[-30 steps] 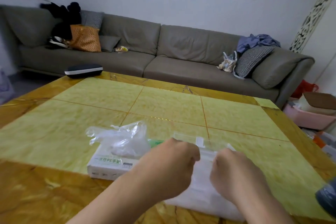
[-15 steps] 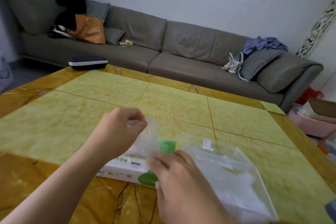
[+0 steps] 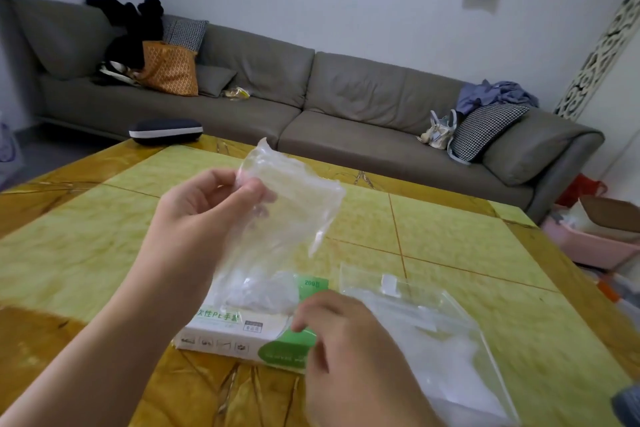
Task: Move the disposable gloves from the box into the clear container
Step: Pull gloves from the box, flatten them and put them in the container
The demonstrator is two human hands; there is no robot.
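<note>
A: State of the hands?
B: Left hand (image 3: 204,215) pinches a clear glove (image 3: 287,211), lifted above the box (image 3: 239,333). Right hand (image 3: 349,354) rests on the box, fingers relaxed.
A: Container?
B: Clear container (image 3: 436,340) lies on the table (image 3: 467,236), just right of the box.

Glove box and clear container side by side on a table, sofa beyond.

The box (image 3: 242,333) lies near the table's (image 3: 450,236) near edge, the clear container (image 3: 433,333) just right of it. The left hand (image 3: 204,215) holds a glove (image 3: 287,215) above the box; the right hand (image 3: 349,347) is at the box's right end. A case (image 3: 165,130) sits at the far-left edge. The sofa (image 3: 346,114) stands behind.
</note>
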